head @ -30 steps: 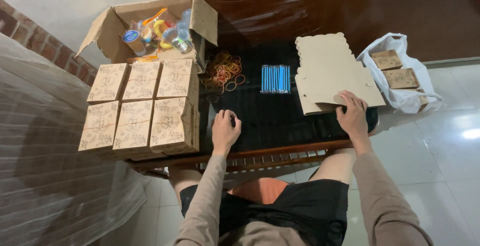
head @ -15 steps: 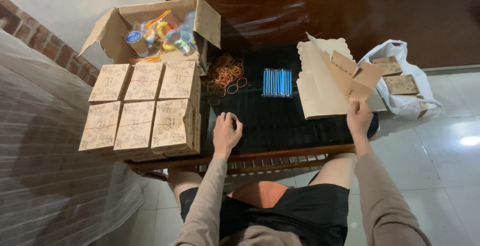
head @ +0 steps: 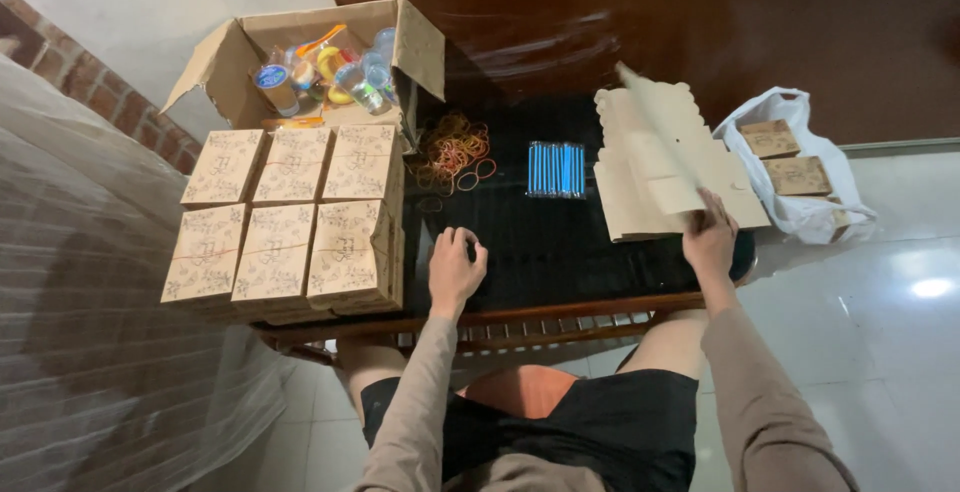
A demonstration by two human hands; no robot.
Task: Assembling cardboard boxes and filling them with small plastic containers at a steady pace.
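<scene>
The flat cardboard box blank (head: 668, 167) lies at the right end of the dark table (head: 560, 252), on a stack of like sheets, its top sheet lifting. Its long axis runs away from the person. The right hand (head: 710, 242) is at its near edge, fingers pinching that sheet. The left hand (head: 455, 267) rests well apart, loosely curled on the tabletop, holding nothing, near the folded boxes (head: 290, 217).

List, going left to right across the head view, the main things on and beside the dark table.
Stacked patterned boxes → rubber bands → blue straw bundle → flat cardboard blanks, touched by the right hand → white bag on the floor.
</scene>
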